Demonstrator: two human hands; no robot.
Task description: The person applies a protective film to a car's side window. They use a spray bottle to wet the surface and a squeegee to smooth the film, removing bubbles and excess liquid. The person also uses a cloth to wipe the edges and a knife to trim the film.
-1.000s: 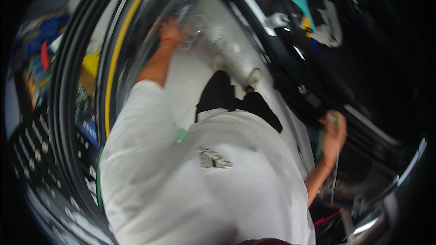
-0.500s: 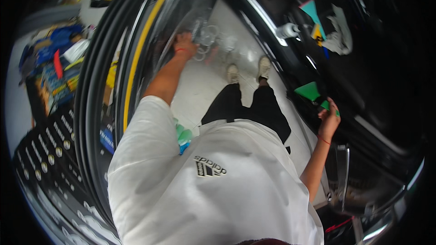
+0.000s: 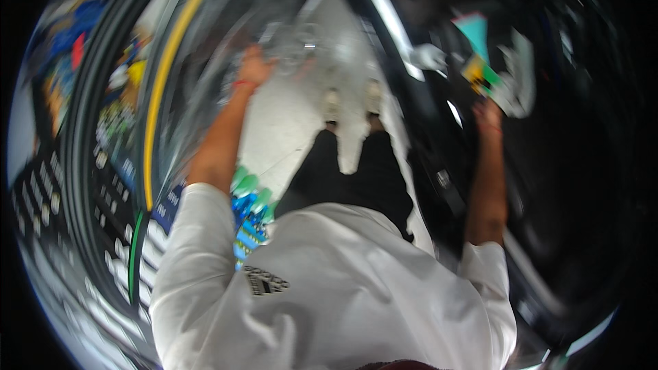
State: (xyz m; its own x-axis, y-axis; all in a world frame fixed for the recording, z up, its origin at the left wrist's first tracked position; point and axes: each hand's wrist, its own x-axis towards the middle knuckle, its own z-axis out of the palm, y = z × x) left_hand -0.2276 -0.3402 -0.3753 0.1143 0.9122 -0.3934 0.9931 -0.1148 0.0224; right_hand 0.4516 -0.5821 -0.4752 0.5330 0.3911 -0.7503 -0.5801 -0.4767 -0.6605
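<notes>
My left hand (image 3: 256,70) reaches up beside the black door with the yellow strip (image 3: 168,62), against crinkled clear plastic sheeting (image 3: 223,41). Its thumb stands apart from the other fingers, which are blurred; it seems to hold nothing. Over the dark car interior on the right, my right hand (image 3: 487,114) is closed on a green scraper (image 3: 491,76), whose blade shows past the fingertips. Close to that blade lie a yellow scraper (image 3: 473,70), a teal wedge-shaped piece (image 3: 474,33) and a crumpled whitish cloth (image 3: 522,75).
A white bottle (image 3: 428,57) lies by the car's door sill (image 3: 387,17). Green and blue items (image 3: 250,209) stand on the white floor (image 3: 274,137) by my left side. Dark boxes with white print (image 3: 44,192) and a colourful pile (image 3: 58,34) are at the far left.
My right hand has moved forward, away from my body, with the green scraper, to beside the yellow scraper and cloth. My left hand stays by the plastic. The view has shifted and blurred.
</notes>
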